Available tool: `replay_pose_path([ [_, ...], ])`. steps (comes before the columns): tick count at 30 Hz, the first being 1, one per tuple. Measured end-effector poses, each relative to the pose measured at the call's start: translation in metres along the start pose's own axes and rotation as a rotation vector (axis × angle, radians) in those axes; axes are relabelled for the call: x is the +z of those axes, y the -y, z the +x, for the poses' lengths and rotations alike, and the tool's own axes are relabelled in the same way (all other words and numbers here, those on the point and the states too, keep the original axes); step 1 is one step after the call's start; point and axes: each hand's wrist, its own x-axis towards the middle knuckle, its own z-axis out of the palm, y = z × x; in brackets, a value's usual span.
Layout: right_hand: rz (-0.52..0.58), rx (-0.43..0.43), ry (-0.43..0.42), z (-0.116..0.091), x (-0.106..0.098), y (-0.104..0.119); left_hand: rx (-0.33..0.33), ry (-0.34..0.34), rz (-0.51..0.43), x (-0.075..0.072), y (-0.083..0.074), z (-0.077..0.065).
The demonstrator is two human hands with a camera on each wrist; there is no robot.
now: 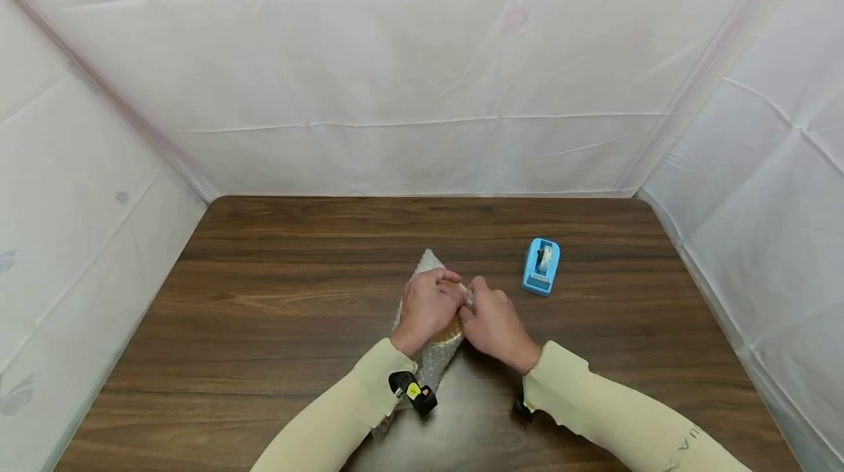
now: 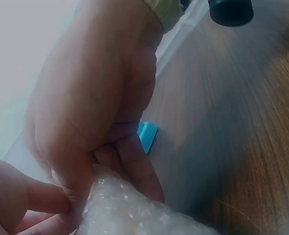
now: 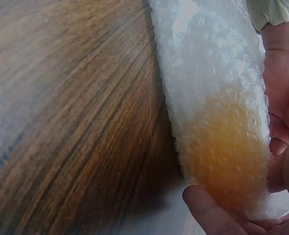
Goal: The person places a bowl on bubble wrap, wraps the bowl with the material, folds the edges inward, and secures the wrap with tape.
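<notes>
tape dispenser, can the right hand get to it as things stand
Probably yes: nothing stands between the right hand and the tape dispenser, though that hand must likely release the bubble wrap first.

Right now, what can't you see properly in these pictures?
What the orange thing is: right wrist view, blurred behind bubble wrap.
Most of the tape holder: left wrist view, behind the right hand.
Sleeve writing: head view, partly cut off by the bottom edge.
</notes>
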Motion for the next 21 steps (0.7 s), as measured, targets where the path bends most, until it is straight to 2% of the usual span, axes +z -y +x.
replay_pose_path([
  [5, -0.007, 0.002, 0.005, 0.0010, 0.0006, 0.0006, 0.008, 0.013, -0.003, 0.0000, 0.0016, -0.0016],
  [11, -0.024, -0.001, -0.004, 0.0026, 0.0004, 0.0023, 0.034, -0.010, -0.001, 0.0024, 0.0029, -0.0030],
  [18, -0.060, 0.004, -0.027, 0.0054, 0.0012, 0.0030, 0.038, 0.002, -0.195, -0.0002, 0.0072, -0.0027],
  [21, -0.062, 0.011, -0.026, 0.0080, 0.0006, 0.0030, 0.073, -0.015, -0.245, -0.0066, 0.0066, -0.0032],
])
